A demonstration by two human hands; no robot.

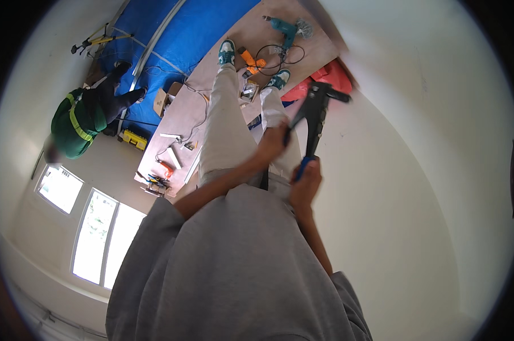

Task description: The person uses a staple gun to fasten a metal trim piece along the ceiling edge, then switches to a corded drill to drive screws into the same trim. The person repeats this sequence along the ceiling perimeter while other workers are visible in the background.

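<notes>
I hold a black hand riveter [314, 116] with blue grips in front of me, its head pointing away and to the right. My right hand [306, 184] is closed around the end of one handle, where a blue grip shows. My left hand [274, 142] is closed on the other handle; most of that grip is hidden by the fingers. The handles are spread apart. Beyond the riveter's head lies a red plastic sheet or bag [332, 77]. I cannot make out a rivet in the nose.
I stand on a brownish board [211, 91] bearing a teal corded drill [285, 31], an orange power tool [250, 59], white power strips [173, 158] and several hand tools [157, 182]. A blue sheet [137, 51] covers the floor at left, near a co-worker [78, 122]. A white wall [393, 187] rises at right.
</notes>
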